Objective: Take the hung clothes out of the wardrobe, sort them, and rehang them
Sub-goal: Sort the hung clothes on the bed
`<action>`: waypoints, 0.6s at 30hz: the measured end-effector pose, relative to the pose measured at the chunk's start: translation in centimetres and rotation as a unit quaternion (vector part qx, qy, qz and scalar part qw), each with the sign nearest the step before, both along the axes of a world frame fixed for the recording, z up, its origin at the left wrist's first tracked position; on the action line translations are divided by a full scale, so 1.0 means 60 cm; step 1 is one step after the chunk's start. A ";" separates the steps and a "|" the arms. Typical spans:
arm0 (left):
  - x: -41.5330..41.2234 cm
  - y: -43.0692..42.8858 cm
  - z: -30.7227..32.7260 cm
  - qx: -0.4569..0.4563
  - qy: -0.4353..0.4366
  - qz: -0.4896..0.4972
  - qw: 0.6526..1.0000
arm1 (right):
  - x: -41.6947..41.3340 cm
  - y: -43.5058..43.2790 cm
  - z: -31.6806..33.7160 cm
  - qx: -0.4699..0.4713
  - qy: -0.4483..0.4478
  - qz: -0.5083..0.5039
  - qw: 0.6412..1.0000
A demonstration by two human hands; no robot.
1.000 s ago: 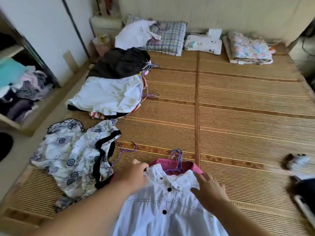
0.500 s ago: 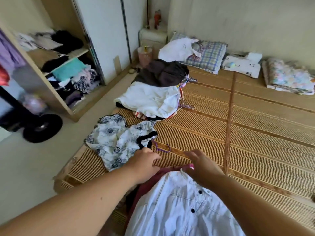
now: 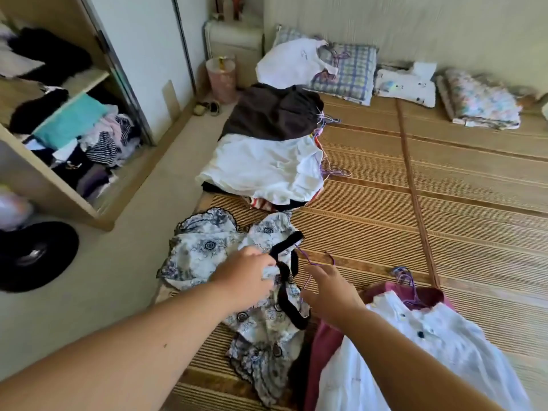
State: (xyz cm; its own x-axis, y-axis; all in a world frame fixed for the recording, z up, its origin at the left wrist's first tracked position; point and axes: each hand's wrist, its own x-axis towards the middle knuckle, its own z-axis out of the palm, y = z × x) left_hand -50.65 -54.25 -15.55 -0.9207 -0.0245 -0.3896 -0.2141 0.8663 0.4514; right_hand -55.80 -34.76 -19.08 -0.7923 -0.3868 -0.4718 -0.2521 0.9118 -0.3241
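Observation:
A white garment with a dark floral print and black trim [image 3: 204,250] lies on the near left corner of the woven mat [image 3: 444,203]. My left hand [image 3: 246,274] grips its fabric beside the black neckline. Its thin purple hanger [image 3: 317,264] sticks out to the right. My right hand [image 3: 329,292] is at that hanger wire with fingers spread; a firm grip does not show. A white buttoned shirt [image 3: 415,345] lies on a pink garment [image 3: 326,345] at the lower right, free of both hands. The open wardrobe [image 3: 59,185] stands at the left.
Farther up the mat lies a pile of clothes on hangers, white [image 3: 267,170] in front and dark brown [image 3: 272,114] behind. A plaid pillow [image 3: 350,72] and a folded blanket [image 3: 480,102] sit by the wall. A pink bin [image 3: 222,78] and a black round base [image 3: 29,256] stand on the floor.
Both hands have left the white buttoned shirt and moved left onto the floral garment. My left hand now grips its fabric. The view has swung left toward the wardrobe.

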 end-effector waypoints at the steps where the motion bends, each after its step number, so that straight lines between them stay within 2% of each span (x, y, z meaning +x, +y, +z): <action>1: -0.002 -0.016 -0.011 -0.004 -0.010 -0.004 1.000 | 0.004 -0.009 -0.013 0.002 -0.011 -0.019 1.000; 7: -0.011 -0.063 -0.120 0.006 -0.056 -0.026 0.998 | -0.002 -0.010 -0.101 0.021 -0.069 -0.101 0.992; 15: -0.080 -0.079 -0.323 -0.002 -0.063 -0.053 0.997 | -0.097 -0.037 -0.286 0.069 -0.095 -0.121 0.986; 18: -0.097 -0.088 -0.410 -0.044 -0.091 -0.064 0.993 | -0.123 -0.046 -0.363 0.079 -0.100 -0.145 0.981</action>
